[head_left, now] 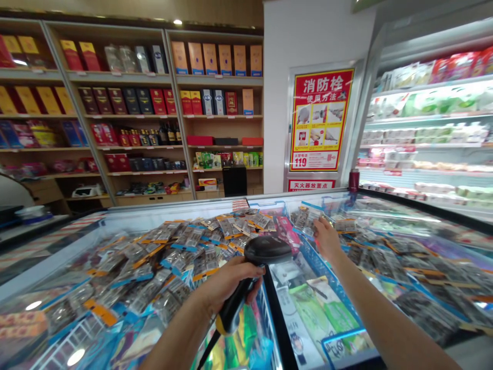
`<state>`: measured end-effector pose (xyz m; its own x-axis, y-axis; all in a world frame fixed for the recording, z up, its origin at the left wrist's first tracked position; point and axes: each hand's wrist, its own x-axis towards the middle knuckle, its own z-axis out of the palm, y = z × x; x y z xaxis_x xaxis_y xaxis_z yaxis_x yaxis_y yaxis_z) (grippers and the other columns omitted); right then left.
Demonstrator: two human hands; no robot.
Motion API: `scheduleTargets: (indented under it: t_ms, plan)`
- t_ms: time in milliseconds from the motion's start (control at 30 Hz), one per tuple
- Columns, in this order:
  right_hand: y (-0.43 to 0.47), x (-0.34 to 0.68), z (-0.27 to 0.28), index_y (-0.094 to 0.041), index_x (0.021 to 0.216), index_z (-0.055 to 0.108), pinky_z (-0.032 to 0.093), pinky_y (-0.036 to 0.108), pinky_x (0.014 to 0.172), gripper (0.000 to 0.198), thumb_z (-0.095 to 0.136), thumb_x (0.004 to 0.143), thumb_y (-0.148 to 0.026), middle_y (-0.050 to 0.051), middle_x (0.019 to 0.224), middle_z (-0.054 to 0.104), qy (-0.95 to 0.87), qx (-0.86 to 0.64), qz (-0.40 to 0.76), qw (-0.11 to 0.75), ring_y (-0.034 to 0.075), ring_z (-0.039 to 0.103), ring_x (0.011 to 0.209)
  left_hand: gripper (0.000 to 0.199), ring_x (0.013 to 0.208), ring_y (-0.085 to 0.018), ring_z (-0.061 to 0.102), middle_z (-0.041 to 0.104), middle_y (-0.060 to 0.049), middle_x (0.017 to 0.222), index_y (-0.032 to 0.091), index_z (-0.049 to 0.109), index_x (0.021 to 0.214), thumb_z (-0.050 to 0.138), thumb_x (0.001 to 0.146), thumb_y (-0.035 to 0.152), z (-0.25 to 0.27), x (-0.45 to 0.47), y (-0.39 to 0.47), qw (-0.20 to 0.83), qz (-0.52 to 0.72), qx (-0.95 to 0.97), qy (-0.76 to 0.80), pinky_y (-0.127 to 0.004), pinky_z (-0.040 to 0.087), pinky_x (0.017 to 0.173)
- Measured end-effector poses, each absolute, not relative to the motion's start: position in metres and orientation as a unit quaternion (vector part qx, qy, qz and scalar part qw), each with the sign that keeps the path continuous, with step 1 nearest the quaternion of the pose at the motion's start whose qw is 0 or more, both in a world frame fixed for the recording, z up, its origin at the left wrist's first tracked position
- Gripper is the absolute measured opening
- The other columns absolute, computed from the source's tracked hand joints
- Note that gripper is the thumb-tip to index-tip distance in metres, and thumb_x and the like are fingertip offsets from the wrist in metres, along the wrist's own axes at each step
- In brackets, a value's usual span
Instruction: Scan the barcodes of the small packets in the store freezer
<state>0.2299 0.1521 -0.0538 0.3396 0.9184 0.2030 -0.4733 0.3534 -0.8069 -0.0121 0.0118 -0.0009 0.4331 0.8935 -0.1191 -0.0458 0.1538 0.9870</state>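
My left hand point(231, 282) grips the handle of a black and yellow barcode scanner point(254, 272), whose head points away from me over heaps of small clear snack packets point(181, 246). My right hand point(326, 237) reaches forward and rests its fingers on packets point(308, 218) lying in a blue wire basket point(319, 264). Whether the fingers pinch a packet is hidden by the hand. The packets have orange and blue edges and lie on top of a glass-lidded chest freezer point(292, 318).
Wooden shelves point(154, 113) with boxed goods and bottles line the back wall. A red and yellow fire-hose notice point(319, 121) hangs on a white pillar. An open refrigerated case point(427, 118) stands at the right. A dark red cup point(353, 181) sits on the freezer's far corner.
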Motion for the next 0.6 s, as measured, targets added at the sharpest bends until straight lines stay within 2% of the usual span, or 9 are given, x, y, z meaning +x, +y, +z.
scheduleTargets:
  t_ms: [233,500,600]
  plan:
    - [0.150,0.226,-0.054,-0.021,0.075,0.060,0.047,0.024,0.063,0.018,0.062,0.057,-0.025,-0.004,0.070,0.066,-0.366,-0.312,0.465,0.743,0.013,0.060,0.065,0.020,0.036,-0.007,0.044,0.051,0.002,0.048,0.013,0.051,0.063,0.058,0.065,0.031,-0.002,-0.001,0.004,0.637,0.334,0.550,0.424,-0.020,0.031,0.040]
    - [0.150,0.225,-0.051,-0.020,0.073,0.059,0.047,0.022,0.062,0.016,0.061,0.057,-0.022,-0.004,0.069,0.066,-0.340,-0.303,0.474,0.754,0.010,0.059,0.063,0.022,0.048,-0.010,0.052,0.058,-0.002,0.062,0.012,0.054,0.071,0.065,0.057,0.026,-0.012,0.007,0.009,0.626,0.384,0.516,0.441,-0.023,0.038,0.048]
    - [0.151,0.226,-0.050,-0.020,0.071,0.058,0.047,0.021,0.061,0.015,0.061,0.056,-0.022,-0.004,0.069,0.066,-0.330,-0.303,0.462,0.765,0.010,0.059,0.063,0.022,0.050,-0.011,0.053,0.057,-0.002,0.058,0.011,0.055,0.068,0.065,0.052,0.022,-0.013,0.008,0.008,0.649,0.382,0.501,0.426,-0.023,0.038,0.048]
